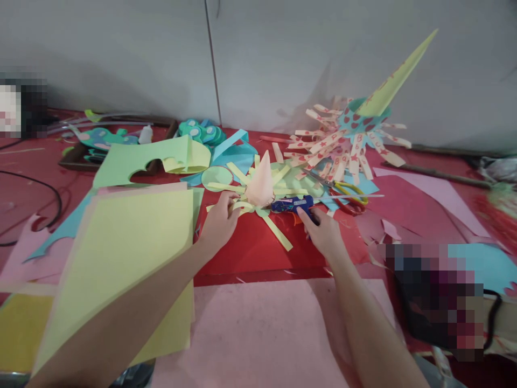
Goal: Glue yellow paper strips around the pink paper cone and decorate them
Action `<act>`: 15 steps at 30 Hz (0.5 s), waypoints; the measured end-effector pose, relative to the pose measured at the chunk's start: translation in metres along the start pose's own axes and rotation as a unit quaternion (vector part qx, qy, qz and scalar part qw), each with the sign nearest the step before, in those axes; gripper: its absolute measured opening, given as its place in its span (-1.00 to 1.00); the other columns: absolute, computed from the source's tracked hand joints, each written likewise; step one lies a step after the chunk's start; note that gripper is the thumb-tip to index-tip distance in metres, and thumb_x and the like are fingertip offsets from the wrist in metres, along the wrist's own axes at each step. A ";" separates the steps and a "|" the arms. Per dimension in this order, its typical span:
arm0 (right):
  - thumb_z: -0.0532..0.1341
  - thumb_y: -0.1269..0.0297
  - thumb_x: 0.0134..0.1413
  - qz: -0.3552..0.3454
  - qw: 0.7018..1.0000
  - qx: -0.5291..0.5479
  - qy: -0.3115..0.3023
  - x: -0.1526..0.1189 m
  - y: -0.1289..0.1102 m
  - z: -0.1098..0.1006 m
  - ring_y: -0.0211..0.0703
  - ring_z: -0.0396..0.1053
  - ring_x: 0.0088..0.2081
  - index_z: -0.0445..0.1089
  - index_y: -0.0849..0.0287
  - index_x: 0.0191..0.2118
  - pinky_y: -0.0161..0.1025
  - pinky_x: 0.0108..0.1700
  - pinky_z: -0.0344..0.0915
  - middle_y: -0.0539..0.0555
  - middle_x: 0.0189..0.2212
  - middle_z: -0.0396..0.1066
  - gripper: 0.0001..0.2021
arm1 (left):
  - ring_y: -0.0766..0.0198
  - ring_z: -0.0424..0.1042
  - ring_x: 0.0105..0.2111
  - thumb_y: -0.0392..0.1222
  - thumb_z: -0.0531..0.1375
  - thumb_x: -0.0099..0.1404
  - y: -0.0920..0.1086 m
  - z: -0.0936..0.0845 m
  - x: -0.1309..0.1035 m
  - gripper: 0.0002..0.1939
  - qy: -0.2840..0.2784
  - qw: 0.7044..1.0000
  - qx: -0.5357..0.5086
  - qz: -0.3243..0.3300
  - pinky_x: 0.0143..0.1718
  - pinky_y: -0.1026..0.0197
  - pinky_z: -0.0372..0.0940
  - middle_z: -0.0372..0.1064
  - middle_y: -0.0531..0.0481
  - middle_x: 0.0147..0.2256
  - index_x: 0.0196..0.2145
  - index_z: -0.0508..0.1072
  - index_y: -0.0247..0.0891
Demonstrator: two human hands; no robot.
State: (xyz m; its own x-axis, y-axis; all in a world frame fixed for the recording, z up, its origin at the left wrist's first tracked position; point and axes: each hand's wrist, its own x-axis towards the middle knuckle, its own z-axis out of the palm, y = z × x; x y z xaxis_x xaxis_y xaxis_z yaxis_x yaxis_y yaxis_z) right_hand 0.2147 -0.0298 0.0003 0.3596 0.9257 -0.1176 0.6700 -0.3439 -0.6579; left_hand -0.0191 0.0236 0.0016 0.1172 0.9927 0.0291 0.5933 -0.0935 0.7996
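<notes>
My right fingers (304,216) grip the glue gun (291,204), its length aimed left at the upright paper cone (260,183); left of that, my left fingers (224,201) pinch a yellow strip (244,205).

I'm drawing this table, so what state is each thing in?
Pale pink paper cone: upright
Dark blue plastic glue gun: held in right hand
Pale yellow paper sheets: stacked flat
Tall yellow-green paper cone: tilted
Pale green paper sheet: cut, curved notch
Small white plastic bottle: upright
Yellow-handled scissors: lying, openness unclear
</notes>
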 end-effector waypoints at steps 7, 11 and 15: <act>0.00 -0.26 0.00 0.003 1.000 -0.018 -0.006 0.000 0.000 -0.001 -0.15 0.31 -0.53 0.25 0.11 -0.49 -0.29 -0.45 0.11 0.00 -0.64 0.33 -0.51 | 0.35 0.22 -0.53 -0.26 0.04 0.14 -0.008 0.002 0.007 -0.79 0.037 0.992 -0.118 -0.018 -0.45 0.29 0.11 0.14 0.16 -0.54 -0.22 0.29 -0.18; -0.01 -0.26 0.01 -0.001 1.000 -0.022 -0.008 -0.001 0.000 -0.001 -0.15 0.33 -0.52 0.29 0.12 -0.47 -0.30 -0.45 0.11 0.02 -0.61 0.36 -0.50 | 0.35 0.25 -0.48 -0.26 0.04 0.11 -0.006 0.001 0.009 -0.77 0.041 0.984 -0.171 -0.018 -0.40 0.29 0.16 0.18 0.15 -0.52 -0.23 0.30 -0.18; -0.01 -0.27 0.01 -0.006 1.000 -0.024 -0.006 -0.001 0.000 -0.001 -0.14 0.34 -0.52 0.31 0.12 -0.45 -0.29 -0.45 0.13 0.04 -0.60 0.38 -0.49 | 0.35 0.23 -0.51 -0.27 -0.02 0.10 -0.001 -0.001 0.008 -0.76 0.047 0.979 -0.196 -0.040 -0.46 0.30 0.15 0.18 0.14 -0.55 -0.25 0.31 -0.19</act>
State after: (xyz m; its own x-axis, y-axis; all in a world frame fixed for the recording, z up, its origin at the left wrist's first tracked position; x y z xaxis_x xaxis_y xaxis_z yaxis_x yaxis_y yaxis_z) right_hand 0.2150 -0.0306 0.0006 0.3443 0.9313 -0.1189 0.7047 -0.3400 -0.6227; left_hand -0.0193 0.0312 0.0020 -0.0012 1.0000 -0.0027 0.2437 0.0029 0.9699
